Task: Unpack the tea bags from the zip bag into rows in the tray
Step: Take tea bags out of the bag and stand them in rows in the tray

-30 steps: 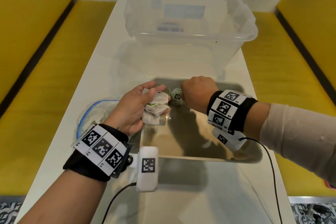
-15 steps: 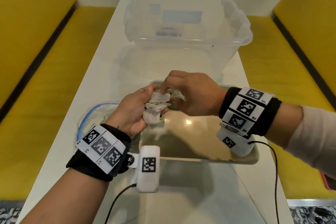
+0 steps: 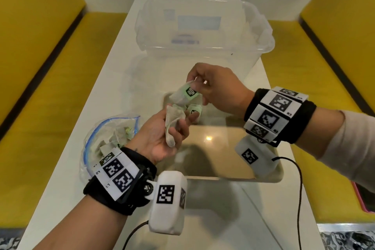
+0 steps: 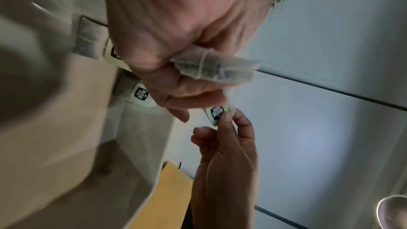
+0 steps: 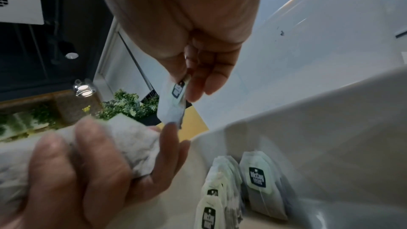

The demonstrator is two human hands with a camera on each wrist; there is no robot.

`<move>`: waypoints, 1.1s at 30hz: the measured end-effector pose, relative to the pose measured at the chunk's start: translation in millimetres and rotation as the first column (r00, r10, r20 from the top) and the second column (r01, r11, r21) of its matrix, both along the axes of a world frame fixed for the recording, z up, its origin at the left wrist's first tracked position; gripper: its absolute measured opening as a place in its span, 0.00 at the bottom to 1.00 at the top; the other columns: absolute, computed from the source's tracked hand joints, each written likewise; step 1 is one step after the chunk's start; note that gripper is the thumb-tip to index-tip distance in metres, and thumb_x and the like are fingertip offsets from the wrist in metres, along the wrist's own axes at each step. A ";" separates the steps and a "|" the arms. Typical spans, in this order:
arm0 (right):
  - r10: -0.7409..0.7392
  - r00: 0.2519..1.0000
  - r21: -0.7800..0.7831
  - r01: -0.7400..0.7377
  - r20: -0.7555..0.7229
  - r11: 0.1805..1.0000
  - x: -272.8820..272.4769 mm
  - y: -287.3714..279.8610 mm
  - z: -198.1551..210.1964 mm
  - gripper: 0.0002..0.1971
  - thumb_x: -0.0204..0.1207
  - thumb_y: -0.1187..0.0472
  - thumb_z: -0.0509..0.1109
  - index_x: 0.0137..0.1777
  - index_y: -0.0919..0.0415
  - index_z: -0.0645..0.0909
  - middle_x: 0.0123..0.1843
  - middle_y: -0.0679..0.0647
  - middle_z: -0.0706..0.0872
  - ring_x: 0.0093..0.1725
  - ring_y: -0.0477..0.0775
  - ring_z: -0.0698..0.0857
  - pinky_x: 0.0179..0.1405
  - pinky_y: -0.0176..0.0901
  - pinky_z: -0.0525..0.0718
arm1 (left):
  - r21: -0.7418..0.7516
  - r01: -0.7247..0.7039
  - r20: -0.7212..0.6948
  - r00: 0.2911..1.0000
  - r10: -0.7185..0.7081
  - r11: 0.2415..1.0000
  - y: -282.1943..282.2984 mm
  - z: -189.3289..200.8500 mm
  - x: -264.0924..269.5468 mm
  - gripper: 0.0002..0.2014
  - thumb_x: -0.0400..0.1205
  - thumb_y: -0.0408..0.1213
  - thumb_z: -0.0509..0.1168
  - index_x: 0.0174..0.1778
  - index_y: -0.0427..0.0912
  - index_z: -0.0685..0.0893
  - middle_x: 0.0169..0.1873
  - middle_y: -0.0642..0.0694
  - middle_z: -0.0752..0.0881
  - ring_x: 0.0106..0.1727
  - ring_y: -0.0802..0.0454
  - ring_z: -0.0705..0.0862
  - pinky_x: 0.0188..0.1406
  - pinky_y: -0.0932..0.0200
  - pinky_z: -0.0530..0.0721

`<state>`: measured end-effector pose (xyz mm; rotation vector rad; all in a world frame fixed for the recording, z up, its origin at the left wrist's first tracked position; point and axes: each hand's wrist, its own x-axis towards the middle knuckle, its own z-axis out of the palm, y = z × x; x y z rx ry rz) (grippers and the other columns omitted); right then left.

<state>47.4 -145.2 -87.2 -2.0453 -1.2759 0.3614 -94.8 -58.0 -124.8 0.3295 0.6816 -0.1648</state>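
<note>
From the head camera I see my right hand (image 3: 219,89) pinching one tea bag (image 3: 185,94) above the far left corner of the tray (image 3: 233,178). My left hand (image 3: 162,138), just below it, grips a bunch of tea bags (image 3: 172,118). The zip bag (image 3: 107,138) lies left of the tray.

In the left wrist view, my curled fingers (image 4: 189,91) hold the bunch; the right hand pinches a label (image 4: 216,113).

In the right wrist view, the pinched bag hangs over placed tea bags (image 5: 259,184) in the tray corner.
</note>
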 end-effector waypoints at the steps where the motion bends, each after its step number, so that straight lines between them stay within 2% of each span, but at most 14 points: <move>1: -0.013 1.000 0.005 0.014 -0.020 1.000 2.9 0.9 1.4 0.06 0.78 0.64 0.66 0.44 0.52 0.79 0.32 0.43 0.80 0.23 0.49 0.84 0.29 0.33 0.79 | 0.000 0.001 -0.002 1.000 -0.001 1.000 0.5 0.2 0.3 0.17 0.82 0.51 0.56 0.49 0.40 0.80 0.39 0.47 0.86 0.17 0.61 0.77 0.06 0.73 0.69; 3: -0.026 0.999 -0.029 0.025 -0.044 0.999 8.7 3.2 2.0 0.07 0.78 0.66 0.66 0.45 0.52 0.80 0.30 0.42 0.80 0.22 0.45 0.83 0.27 0.31 0.79 | 0.064 0.003 -0.009 1.000 -0.003 0.998 0.5 3.0 0.6 0.14 0.79 0.50 0.58 0.42 0.42 0.80 0.34 0.50 0.83 0.14 0.62 0.72 0.05 0.74 0.65; 6: -0.035 0.997 -0.143 0.024 -0.076 0.989 16.7 7.1 -0.4 0.09 0.76 0.70 0.68 0.45 0.54 0.79 0.31 0.44 0.81 0.22 0.40 0.82 0.24 0.28 0.80 | 0.394 -0.002 -0.048 0.999 0.023 0.919 -1.4 8.6 0.6 0.12 0.83 0.46 0.57 0.40 0.44 0.80 0.30 0.51 0.79 0.12 0.63 0.68 0.05 0.74 0.63; 8: -0.031 0.999 -0.232 0.024 -0.027 0.972 18.6 8.5 -1.1 0.09 0.75 0.71 0.69 0.45 0.56 0.79 0.32 0.45 0.81 0.25 0.43 0.83 0.25 0.28 0.80 | 0.663 0.006 -0.079 0.995 0.062 0.748 -3.3 11.4 -0.7 0.08 0.84 0.42 0.59 0.44 0.44 0.80 0.30 0.49 0.80 0.13 0.62 0.68 0.09 0.75 0.63; 10: 0.022 0.994 -0.320 0.015 0.111 0.947 18.3 9.2 2.3 0.07 0.75 0.70 0.69 0.48 0.58 0.83 0.34 0.46 0.82 0.31 0.47 0.82 0.30 0.31 0.77 | 0.850 0.044 -0.095 0.993 0.071 0.526 -0.4 10.0 -1.6 0.04 0.84 0.39 0.60 0.52 0.45 0.79 0.37 0.45 0.84 0.17 0.61 0.76 0.14 0.72 0.70; 12: 0.102 0.965 -0.402 0.005 0.243 0.916 16.3 10.7 9.1 0.08 0.75 0.66 0.69 0.51 0.56 0.86 0.39 0.47 0.81 0.40 0.49 0.79 0.37 0.37 0.74 | 0.950 0.115 -0.125 0.992 0.015 0.292 4.7 7.5 -2.1 0.10 0.82 0.39 0.62 0.60 0.49 0.78 0.48 0.42 0.87 0.38 0.55 0.87 0.34 0.61 0.82; 14: 0.156 0.946 -0.451 -0.011 0.285 0.892 13.5 14.0 14.4 0.09 0.76 0.63 0.69 0.53 0.53 0.87 0.41 0.48 0.80 0.44 0.50 0.79 0.43 0.39 0.72 | 0.975 0.168 -0.164 0.986 -0.039 0.143 7.6 10.9 -2.3 0.13 0.82 0.39 0.62 0.63 0.50 0.79 0.53 0.42 0.87 0.51 0.47 0.86 0.51 0.51 0.83; 18: 0.164 0.923 -0.456 0.015 0.349 0.890 8.2 18.3 22.2 0.08 0.75 0.61 0.70 0.53 0.55 0.85 0.40 0.48 0.80 0.44 0.52 0.79 0.44 0.40 0.72 | 0.974 0.226 -0.227 0.963 -0.144 -0.020 10.1 21.2 -0.5 0.14 0.83 0.40 0.61 0.64 0.49 0.80 0.51 0.48 0.86 0.44 0.56 0.82 0.39 0.65 0.75; 22: 0.155 0.916 -0.401 0.006 0.369 0.916 5.7 19.1 28.1 0.05 0.73 0.59 0.73 0.47 0.57 0.85 0.35 0.45 0.80 0.41 0.50 0.76 0.36 0.39 0.71 | 0.965 0.260 -0.261 0.948 -0.184 -0.032 16.4 26.5 -1.6 0.17 0.83 0.42 0.61 0.68 0.49 0.78 0.51 0.46 0.86 0.47 0.52 0.83 0.45 0.58 0.77; 24: 0.131 0.935 -0.385 0.007 0.331 0.923 5.3 18.9 27.7 0.04 0.72 0.57 0.75 0.44 0.56 0.84 0.30 0.41 0.75 0.39 0.49 0.76 0.31 0.36 0.70 | 0.958 0.287 -0.285 0.938 -0.198 -0.015 17.3 28.7 -2.1 0.18 0.83 0.42 0.61 0.69 0.50 0.77 0.53 0.46 0.86 0.52 0.50 0.85 0.54 0.55 0.80; 26: 0.109 0.952 -0.382 0.009 0.285 0.924 6.3 18.6 24.8 0.05 0.70 0.56 0.76 0.40 0.53 0.82 0.29 0.41 0.75 0.36 0.48 0.77 0.33 0.38 0.73 | 0.950 0.311 -0.304 0.928 -0.216 0.001 18.5 29.2 -3.1 0.16 0.82 0.42 0.62 0.67 0.50 0.78 0.55 0.47 0.86 0.55 0.50 0.85 0.62 0.51 0.80; 29: 0.089 0.962 -0.405 0.025 0.260 0.914 9.3 19.1 16.5 0.06 0.69 0.57 0.77 0.36 0.52 0.82 0.29 0.42 0.76 0.36 0.50 0.78 0.39 0.41 0.76 | 0.935 0.354 -0.340 0.912 -0.230 0.020 19.9 30.8 -8.4 0.19 0.74 0.50 0.64 0.60 0.50 0.82 0.52 0.47 0.88 0.53 0.49 0.87 0.63 0.43 0.80; 31: 0.075 0.962 -0.439 0.050 0.264 0.897 10.6 19.8 8.5 0.06 0.69 0.58 0.77 0.36 0.51 0.82 0.29 0.41 0.76 0.37 0.50 0.79 0.36 0.39 0.74 | 0.925 0.380 -0.367 0.901 -0.231 0.016 23.2 27.5 -12.7 0.22 0.69 0.54 0.62 0.57 0.53 0.84 0.49 0.49 0.89 0.52 0.49 0.87 0.62 0.42 0.81; 33: 0.085 0.959 -0.484 0.060 0.271 0.873 10.6 19.9 -1.1 0.05 0.71 0.62 0.74 0.37 0.52 0.83 0.30 0.40 0.79 0.39 0.50 0.80 0.32 0.36 0.72 | 0.917 0.398 -0.385 0.894 -0.227 0.013 25.3 26.4 -17.3 0.19 0.71 0.54 0.62 0.55 0.54 0.85 0.48 0.49 0.89 0.51 0.49 0.87 0.62 0.42 0.81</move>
